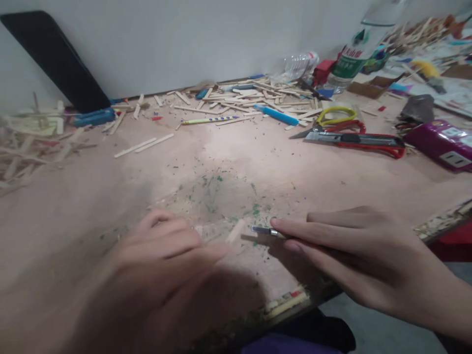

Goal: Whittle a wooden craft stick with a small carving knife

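My left hand is closed, pinching a wooden craft stick whose pale end sticks out past the thumb. Most of that stick is hidden by the fingers. In my right hand is a craft knife, gripped close to its metal collar, with the short blade pointing left. The blade tip is a small gap away from the stick's end. Both hands are low over the wooden tabletop, near its front edge. Green shavings are scattered around and beyond them.
Two loose sticks lie at left, with a phone propped behind. A heap of sticks lines the wall. To the right are yellow-and-red scissors, a box cutter, a purple power strip and an upright bottle.
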Demonstrator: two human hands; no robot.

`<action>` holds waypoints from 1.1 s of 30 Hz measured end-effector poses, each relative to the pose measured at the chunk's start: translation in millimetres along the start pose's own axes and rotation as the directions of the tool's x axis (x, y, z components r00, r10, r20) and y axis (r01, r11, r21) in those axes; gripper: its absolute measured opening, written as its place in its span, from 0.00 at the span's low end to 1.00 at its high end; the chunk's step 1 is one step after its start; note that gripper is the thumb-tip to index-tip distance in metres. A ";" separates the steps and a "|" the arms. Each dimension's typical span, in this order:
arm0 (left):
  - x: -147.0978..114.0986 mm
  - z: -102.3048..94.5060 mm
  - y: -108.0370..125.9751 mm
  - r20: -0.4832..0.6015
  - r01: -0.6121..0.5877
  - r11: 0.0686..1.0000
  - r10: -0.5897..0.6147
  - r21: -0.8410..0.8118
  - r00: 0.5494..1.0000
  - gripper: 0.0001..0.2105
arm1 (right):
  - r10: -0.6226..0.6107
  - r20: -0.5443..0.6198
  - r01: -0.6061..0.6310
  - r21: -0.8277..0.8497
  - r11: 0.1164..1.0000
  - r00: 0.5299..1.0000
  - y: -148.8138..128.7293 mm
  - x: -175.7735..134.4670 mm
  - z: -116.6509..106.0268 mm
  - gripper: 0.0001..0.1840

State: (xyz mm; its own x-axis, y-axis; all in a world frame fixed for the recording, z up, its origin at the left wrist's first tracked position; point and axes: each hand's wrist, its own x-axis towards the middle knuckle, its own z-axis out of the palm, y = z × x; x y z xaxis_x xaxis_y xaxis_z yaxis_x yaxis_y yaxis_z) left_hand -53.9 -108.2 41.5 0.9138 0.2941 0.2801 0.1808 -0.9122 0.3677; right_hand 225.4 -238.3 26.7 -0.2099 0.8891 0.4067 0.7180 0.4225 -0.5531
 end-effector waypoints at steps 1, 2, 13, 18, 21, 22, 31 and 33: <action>0.9 -1.1 0.8 -0.027 0.026 0.999 -0.026 -0.029 0.999 0.13 | 0.007 0.008 -0.007 0.007 1.000 1.000 -0.3 -0.6 -0.3 0.13; 1.7 -2.2 0.4 -0.048 0.037 0.998 -0.039 -0.045 0.998 0.13 | 0.013 0.014 -0.013 0.014 1.000 1.000 -0.6 -1.1 -0.8 0.13; -1.4 13.5 -13.9 0.039 -0.009 0.973 0.000 0.229 0.999 0.25 | -0.020 0.131 0.031 -0.078 0.996 0.991 -2.2 6.5 -0.3 0.12; -4.2 20.4 -11.5 0.049 -0.026 0.965 0.014 0.262 0.999 0.25 | -0.017 0.246 0.036 -0.074 0.997 0.969 -7.2 12.6 0.4 0.13; -3.6 22.6 -9.1 -0.006 0.027 0.980 -0.027 0.195 1.000 0.28 | -0.040 0.305 0.087 -0.140 0.986 0.951 -9.2 16.2 -3.4 0.15; -3.0 23.3 -8.4 -0.021 0.043 0.985 -0.040 0.168 0.999 0.30 | -0.046 0.323 0.104 -0.164 0.981 0.945 -9.4 17.4 -5.2 0.16; -3.7 27.6 -10.4 0.048 0.085 0.987 -0.092 0.137 0.995 0.33 | -0.093 0.429 0.227 -0.273 0.935 0.899 -9.2 24.4 -16.3 0.16; -3.9 27.5 -10.1 0.049 0.074 0.982 -0.084 0.176 0.995 0.34 | -0.109 0.440 0.243 -0.262 0.934 0.891 -10.6 27.6 -17.4 0.15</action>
State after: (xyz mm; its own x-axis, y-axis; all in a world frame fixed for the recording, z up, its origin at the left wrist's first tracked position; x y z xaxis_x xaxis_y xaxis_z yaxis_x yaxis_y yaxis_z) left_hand -49.2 -108.0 12.3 0.9122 0.3554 0.2039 0.3095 -0.9238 0.2253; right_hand 223.5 -221.3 56.5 -0.5571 0.8241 0.1025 0.7934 0.5647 -0.2272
